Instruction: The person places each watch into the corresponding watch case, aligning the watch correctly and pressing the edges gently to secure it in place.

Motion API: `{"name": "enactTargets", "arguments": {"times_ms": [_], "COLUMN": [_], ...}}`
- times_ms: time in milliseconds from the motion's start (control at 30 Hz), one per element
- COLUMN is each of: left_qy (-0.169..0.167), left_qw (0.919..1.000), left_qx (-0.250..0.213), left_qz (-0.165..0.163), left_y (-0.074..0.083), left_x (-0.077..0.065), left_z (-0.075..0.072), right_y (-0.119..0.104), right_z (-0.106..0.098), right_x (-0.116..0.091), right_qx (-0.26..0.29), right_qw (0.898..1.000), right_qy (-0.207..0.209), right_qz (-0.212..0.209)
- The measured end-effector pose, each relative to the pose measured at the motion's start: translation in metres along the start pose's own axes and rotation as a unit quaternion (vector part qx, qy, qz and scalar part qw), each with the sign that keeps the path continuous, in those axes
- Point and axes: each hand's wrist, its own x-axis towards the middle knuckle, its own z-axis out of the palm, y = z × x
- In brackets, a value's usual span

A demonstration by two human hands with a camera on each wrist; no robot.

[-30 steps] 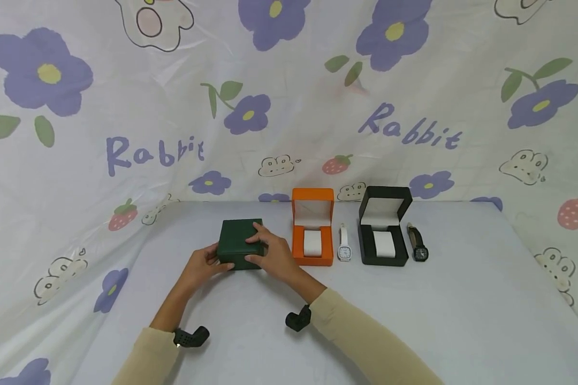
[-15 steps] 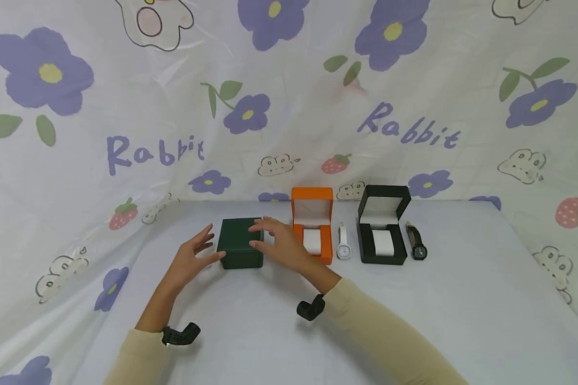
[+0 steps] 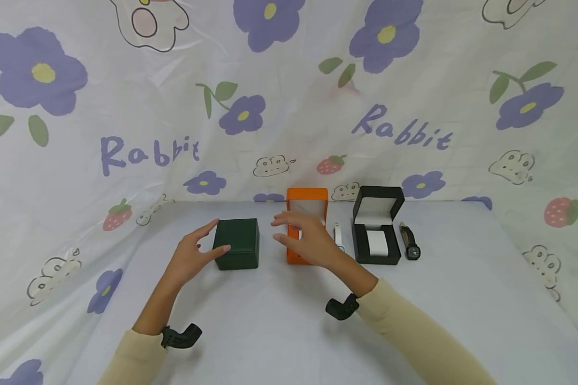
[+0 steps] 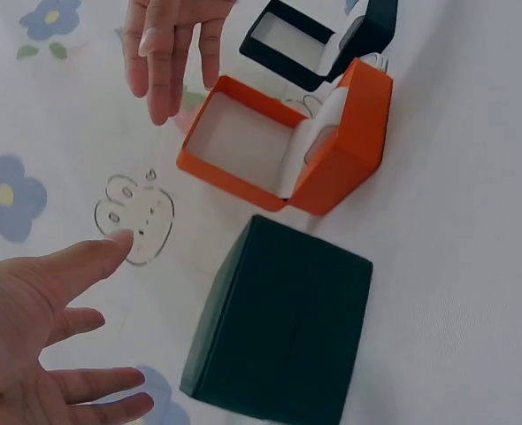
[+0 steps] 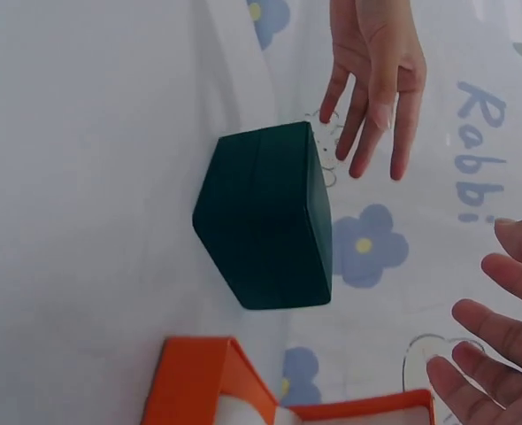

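A closed green box point(image 3: 237, 244) sits on the white table, left of an orange watch box point(image 3: 307, 193) with its lid raised. My left hand point(image 3: 189, 258) is at the green box's left side, fingers spread and holding nothing; the left wrist view shows a gap between this hand point(image 4: 18, 323) and the box point(image 4: 292, 328). My right hand point(image 3: 310, 240) hovers over the orange box, hiding most of its inside, with fingers extended and nothing in them. Beside it, a white wristwatch point(image 3: 337, 234) is partly covered by the hand.
Right of the white watch stands an open black watch box point(image 3: 358, 243) holding a white cushion point(image 3: 378, 243). A dark-strapped wristwatch point(image 3: 410, 241) lies at its right. Behind the table hangs a flower-printed cloth point(image 3: 270, 64).
Both hands have let go of the green box, which stays in place. My right hand has moved right over the orange box; the left hand has opened and drawn back slightly.
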Motion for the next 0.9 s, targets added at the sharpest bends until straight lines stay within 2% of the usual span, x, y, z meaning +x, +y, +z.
{"name": "enactTargets", "arguments": {"times_ms": [167, 467, 667, 900], "left_qy": [-0.001, 0.007, 0.004, -0.008], "left_qw": [0.9993, 0.9975, 0.9967, 0.9959], "left_qx": [0.026, 0.017, 0.025, 0.037], "left_qz": [0.027, 0.068, 0.078, 0.082], "left_y": [0.017, 0.033, 0.046, 0.057], "left_x": [0.002, 0.009, 0.016, 0.028], "left_z": [0.009, 0.024, 0.037, 0.054], "right_y": [0.004, 0.008, 0.013, 0.02], "right_z": [-0.019, -0.045, -0.058, -0.066], "right_x": [-0.016, -0.033, -0.042, -0.051], "right_qx": [0.002, 0.0, 0.012, -0.007], "right_qw": [1.0, 0.999, 0.998, 0.995], "right_qy": [0.005, 0.025, 0.046, 0.054], "right_qz": [0.013, 0.034, 0.051, 0.08]}}
